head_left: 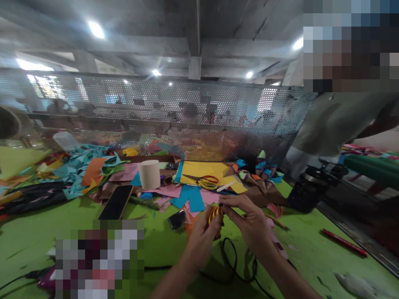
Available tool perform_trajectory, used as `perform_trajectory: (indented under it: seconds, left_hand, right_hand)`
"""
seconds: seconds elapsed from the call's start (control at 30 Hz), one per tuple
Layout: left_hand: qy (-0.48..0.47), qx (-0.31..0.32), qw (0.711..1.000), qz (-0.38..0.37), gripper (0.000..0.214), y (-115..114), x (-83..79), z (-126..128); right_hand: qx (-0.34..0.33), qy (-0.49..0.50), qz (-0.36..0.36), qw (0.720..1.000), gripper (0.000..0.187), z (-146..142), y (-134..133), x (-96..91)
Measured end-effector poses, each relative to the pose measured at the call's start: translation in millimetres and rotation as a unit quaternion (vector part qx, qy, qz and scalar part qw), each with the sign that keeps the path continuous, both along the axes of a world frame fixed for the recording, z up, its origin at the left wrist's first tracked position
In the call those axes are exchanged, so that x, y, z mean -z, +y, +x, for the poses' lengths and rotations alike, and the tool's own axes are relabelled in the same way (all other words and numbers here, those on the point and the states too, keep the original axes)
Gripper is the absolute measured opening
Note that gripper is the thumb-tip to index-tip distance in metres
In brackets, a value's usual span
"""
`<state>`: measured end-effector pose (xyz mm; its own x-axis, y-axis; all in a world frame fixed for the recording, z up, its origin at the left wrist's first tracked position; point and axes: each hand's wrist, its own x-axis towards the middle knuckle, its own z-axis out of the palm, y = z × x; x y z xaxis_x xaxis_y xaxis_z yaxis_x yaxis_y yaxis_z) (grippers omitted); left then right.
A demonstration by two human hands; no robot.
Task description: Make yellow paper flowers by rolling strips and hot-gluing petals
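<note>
My left hand (202, 230) is closed round a small yellow piece with dark stripes (215, 213). Much of it is hidden by my fingers, so its kind is unclear. At its top, my right hand (247, 214) pinches a tiny dark bit between thumb and fingertips. Orange material (188, 228) shows just left of my left hand. A pink tool with a cord, perhaps a glue gun (279, 246), lies partly behind my right wrist. Beyond both hands, yellow-handled scissors (205, 181) rest on yellow sheets (199, 169).
A phone (116, 202) and a white roll (149, 174) stand left of centre among coloured scraps (84, 170). A black cord (232, 265) loops below my hands. To the right are a red pen (344, 243), a black bottle (307, 189) and a standing person (327, 120). A perforated screen (149, 108) closes the back.
</note>
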<state>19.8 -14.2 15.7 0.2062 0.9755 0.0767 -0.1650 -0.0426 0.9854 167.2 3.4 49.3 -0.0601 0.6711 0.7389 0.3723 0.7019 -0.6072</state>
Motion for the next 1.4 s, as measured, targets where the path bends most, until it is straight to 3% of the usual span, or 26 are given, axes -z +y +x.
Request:
perform_trajectory:
  seconds: [0.13, 0.27, 0.37, 0.5, 0.63, 0.83, 0.97, 1.23, 1.4]
  left_hand:
    - [-0.006, -0.002, 1.0, 0.003, 0.059, 1, 1.5, 0]
    - [-0.025, -0.012, 1.0, -0.006, 0.061, 2, 4.7, -1]
    - [-0.034, -0.003, 0.999, -0.021, 0.058, 1, 4.1, -2]
    - [-0.072, 0.003, 0.997, -0.041, 0.059, -1, 0.8, -4]
    - [-0.097, 0.012, 0.993, -0.063, 0.062, 0, 5.1, -2]
    - [-0.1, -0.005, 0.992, -0.08, 0.064, -1, 6.6, 0]
    - [-0.054, 0.019, 0.998, -0.019, 0.052, -3, -1.1, -3]
    - [0.02, -0.006, 0.998, 0.063, 0.043, 4, 8.6, 1]
    - [0.015, -0.005, 0.999, 0.049, 0.046, 2, 7.4, 0]
  right_hand:
    - [0.016, -0.029, 0.012, 0.999, 0.017, -1, -4, -0.3]
    - [0.025, -0.022, -0.053, 0.998, 0.027, 0, -9, -4.1]
    - [-0.019, 0.04, -0.152, 0.987, 0.025, 2, -7, -6.3]
    - [-0.117, 0.151, -0.252, 0.949, 0.021, 3, 0, -4.4]
    - [-0.178, 0.194, -0.283, 0.922, 0.019, 0, 3, 0.4]
    - [-0.18, 0.23, -0.3, 0.908, 0.02, -3, 2, 3.3]
    - [-0.151, 0.219, -0.316, 0.911, 0.034, -2, 1, 0.1]
    - [-0.066, 0.121, -0.25, 0.958, 0.027, 0, 1, 1.9]
    - [-0.063, 0.118, -0.241, 0.961, 0.026, -2, 1, 3.0]
